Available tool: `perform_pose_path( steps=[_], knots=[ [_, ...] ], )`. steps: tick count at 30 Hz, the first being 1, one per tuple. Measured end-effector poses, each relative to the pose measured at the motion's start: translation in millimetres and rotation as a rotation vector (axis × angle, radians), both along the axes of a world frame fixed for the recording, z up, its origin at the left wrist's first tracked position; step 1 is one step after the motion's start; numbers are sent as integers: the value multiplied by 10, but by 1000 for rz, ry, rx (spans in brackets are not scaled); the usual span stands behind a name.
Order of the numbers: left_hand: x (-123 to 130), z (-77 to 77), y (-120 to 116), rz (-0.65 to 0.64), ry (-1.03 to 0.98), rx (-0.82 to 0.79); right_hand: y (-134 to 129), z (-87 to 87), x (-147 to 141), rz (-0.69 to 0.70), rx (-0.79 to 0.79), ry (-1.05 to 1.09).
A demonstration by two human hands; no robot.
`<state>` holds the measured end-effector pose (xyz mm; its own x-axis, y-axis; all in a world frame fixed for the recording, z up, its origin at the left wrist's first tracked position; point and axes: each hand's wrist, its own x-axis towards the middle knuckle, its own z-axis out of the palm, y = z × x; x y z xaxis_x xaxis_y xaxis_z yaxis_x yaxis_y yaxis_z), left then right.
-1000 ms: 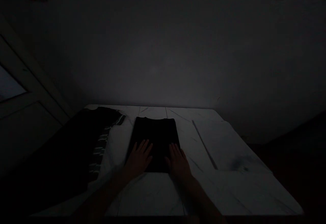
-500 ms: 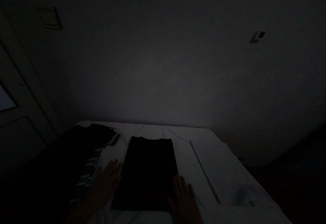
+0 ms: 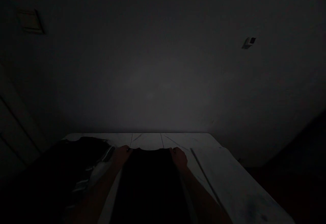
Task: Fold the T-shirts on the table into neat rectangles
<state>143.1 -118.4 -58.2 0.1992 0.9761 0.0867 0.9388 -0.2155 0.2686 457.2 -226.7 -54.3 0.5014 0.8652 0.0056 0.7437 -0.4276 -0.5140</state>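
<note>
Your left grip (image 3: pixel 122 155) and right grip (image 3: pixel 179 158) look clenched on the shoulders of the black shirt (image 3: pixel 150 186), which lies at 12 o'clock on the white tabletop (image 3: pixel 146 142). It should handle light and limp, best held at those neckline corners. A dark striped garment (image 3: pixel 84 159) lies at 10 o'clock.

No text, label, brand or number can be read — too dark; nothing legible anywhere.

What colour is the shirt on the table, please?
The shirt looks black, best seen in the head view.
</note>
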Motion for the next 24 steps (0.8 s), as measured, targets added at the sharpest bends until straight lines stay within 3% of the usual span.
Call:
perform_pose_path(
  steps=[7, 14, 24],
  knots=[
    [75, -24, -9, 32, -38, 29, 103, -198, 33, 58, 63, -49],
    [177, -82, -12, 80, -93, 31, 148, -201, 1, -11, -12, -31],
    [170, -102, -20, 86, -150, 66, 143, -288, -1, -37, 76, -84]
  ],
)
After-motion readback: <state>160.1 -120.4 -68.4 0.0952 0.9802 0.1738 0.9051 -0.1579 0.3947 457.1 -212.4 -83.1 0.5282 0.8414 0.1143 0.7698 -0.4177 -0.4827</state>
